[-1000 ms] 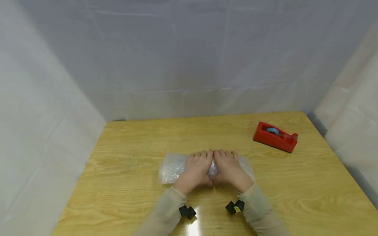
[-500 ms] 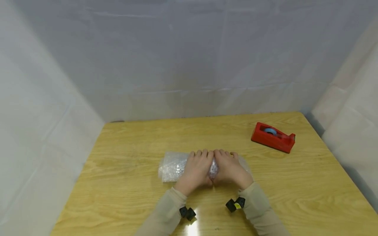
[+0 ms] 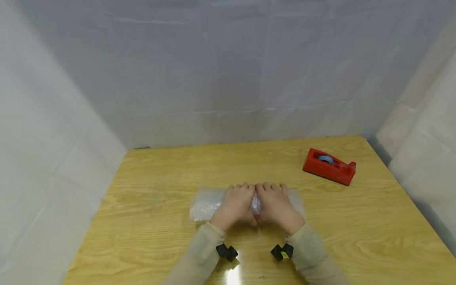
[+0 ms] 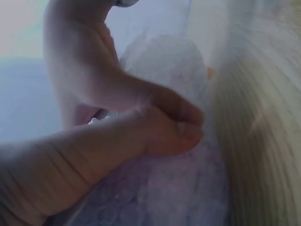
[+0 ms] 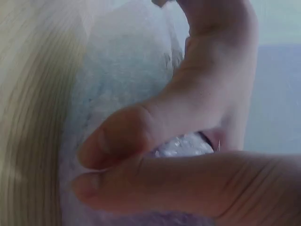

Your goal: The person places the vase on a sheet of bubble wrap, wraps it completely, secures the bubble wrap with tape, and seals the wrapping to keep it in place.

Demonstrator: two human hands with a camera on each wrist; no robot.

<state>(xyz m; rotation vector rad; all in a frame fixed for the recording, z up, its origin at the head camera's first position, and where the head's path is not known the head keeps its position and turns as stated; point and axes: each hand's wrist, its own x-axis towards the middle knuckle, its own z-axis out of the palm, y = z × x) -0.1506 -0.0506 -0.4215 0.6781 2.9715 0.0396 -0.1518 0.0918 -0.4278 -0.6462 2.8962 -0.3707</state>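
Note:
A clear bubble wrap roll [image 3: 206, 206] lies crosswise on the wooden table, its two ends sticking out past the hands. My left hand [image 3: 235, 204] grips its middle, fingers over the far side and thumb on the near side. Beside it my right hand [image 3: 276, 206] holds the roll the same way, a narrow strip of wrap showing between them. In the left wrist view the thumb tips meet over the bubble wrap [image 4: 164, 188]; the right wrist view shows both thumbs against the wrap [image 5: 122, 70]. What the roll contains is hidden.
A red tape dispenser [image 3: 329, 166] with a blue-cored roll stands at the table's back right. The wooden table [image 3: 149, 190] reaches to pale sheeting [image 3: 213, 79] at the back and both sides. Small black devices [image 3: 227, 252] sit at the wrists.
Both hands and the roll have shifted very slightly toward the near edge, and the roll's left end looks turned a little. The grip of both hands is the same.

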